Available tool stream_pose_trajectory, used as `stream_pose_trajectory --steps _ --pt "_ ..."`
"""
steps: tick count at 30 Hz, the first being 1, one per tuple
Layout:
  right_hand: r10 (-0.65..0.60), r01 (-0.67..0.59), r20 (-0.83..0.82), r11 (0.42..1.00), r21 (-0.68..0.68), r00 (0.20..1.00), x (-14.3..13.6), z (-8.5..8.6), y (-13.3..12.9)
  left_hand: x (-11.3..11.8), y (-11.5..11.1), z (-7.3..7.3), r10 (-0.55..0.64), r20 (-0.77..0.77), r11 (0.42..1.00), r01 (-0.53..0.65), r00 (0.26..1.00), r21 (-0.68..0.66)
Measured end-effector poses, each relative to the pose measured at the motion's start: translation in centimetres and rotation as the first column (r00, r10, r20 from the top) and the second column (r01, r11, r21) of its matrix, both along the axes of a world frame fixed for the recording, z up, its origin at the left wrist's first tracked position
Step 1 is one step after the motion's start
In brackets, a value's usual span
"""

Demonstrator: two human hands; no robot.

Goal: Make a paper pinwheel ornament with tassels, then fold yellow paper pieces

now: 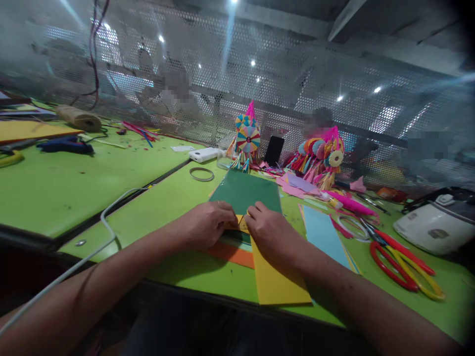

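Note:
My left hand (pixel 208 222) and my right hand (pixel 272 230) come together over a stack topped by a dark green sheet (pixel 248 190). Between their fingertips is a small yellow-orange piece of paper (pixel 241 223), pinched from both sides. Its far ends are covered by my fingers. Below my right hand lies a yellow paper strip (pixel 280 284), reaching to the table's front edge. An orange paper (pixel 232 253) shows under the near side of the green sheet. Light blue paper strips (pixel 322 232) lie to the right of my right wrist.
Red- and yellow-handled scissors (pixel 404 267) lie at the right, near a white appliance (pixel 438 222). Colourful paper tassel ornaments (pixel 248 141) and a phone (pixel 273 151) stand at the back. A white cable (pixel 107 227) crosses my left side. A tape ring (pixel 201 174) lies beyond my left hand.

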State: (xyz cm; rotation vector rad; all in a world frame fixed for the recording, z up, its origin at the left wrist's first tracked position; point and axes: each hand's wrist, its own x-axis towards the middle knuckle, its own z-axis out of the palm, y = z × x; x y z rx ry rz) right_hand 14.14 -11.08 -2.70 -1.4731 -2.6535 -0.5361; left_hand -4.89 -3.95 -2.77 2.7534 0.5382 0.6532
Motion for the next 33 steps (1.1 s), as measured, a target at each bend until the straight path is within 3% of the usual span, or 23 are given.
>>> stream_pose_trajectory --steps 3,5,7,12,15,17,20,22,24,26,29,33 --pt "-0.010 0.010 0.020 1.000 0.020 1.000 -0.3 0.0 0.0 0.6 0.3 0.7 0.092 0.012 0.985 -0.089 0.996 -0.146" --pt "-0.014 0.014 0.025 0.999 0.036 1.000 -0.5 -0.2 -0.1 1.3 1.0 0.8 0.203 0.009 0.943 -0.193 0.979 -0.272" --pt "-0.016 0.015 0.020 0.998 0.060 1.000 -0.6 -0.4 -0.1 2.0 1.9 0.6 0.243 0.006 0.912 -0.226 0.970 -0.343" --pt "-0.030 0.030 0.004 0.991 0.131 1.000 -0.7 -0.4 -0.1 2.9 3.5 0.3 0.258 -0.077 0.914 -0.270 0.963 -0.302" --pt "-0.040 0.041 -0.015 0.986 0.161 0.999 -0.8 0.1 -0.3 2.7 3.7 0.6 0.213 -0.091 0.899 -0.231 0.973 -0.372" --pt "-0.040 0.048 -0.048 0.983 0.178 0.998 -0.8 0.3 -0.4 2.4 3.6 0.8 0.230 -0.058 0.827 -0.226 0.972 -0.515" --pt "-0.011 0.031 -0.095 0.978 0.207 0.995 -0.8 0.5 -0.4 2.2 3.5 0.8 0.304 0.019 0.607 -0.178 0.953 -0.775" --pt "0.014 0.012 -0.104 0.971 0.240 0.995 -0.7 0.5 -0.3 2.2 3.7 0.8 0.339 0.071 0.477 -0.106 0.938 -0.873" --pt "0.031 -0.002 -0.099 0.960 0.282 0.995 -0.4 0.4 0.1 2.3 4.1 0.7 0.401 0.108 0.405 -0.070 0.910 -0.911" --pt "0.032 0.000 -0.098 0.950 0.312 0.995 0.4 0.3 0.8 2.4 4.7 0.9 0.496 0.138 0.392 -0.079 0.857 -0.916" --pt "-0.040 0.082 -0.134 0.942 0.326 0.990 2.3 -0.1 2.3 2.6 5.4 1.5 0.600 0.214 0.440 -0.096 0.771 -0.893" --pt "-0.182 0.222 -0.179 0.946 0.237 0.967 5.5 -1.0 4.1 3.6 5.1 2.5 0.581 0.325 0.511 -0.025 0.746 -0.859"
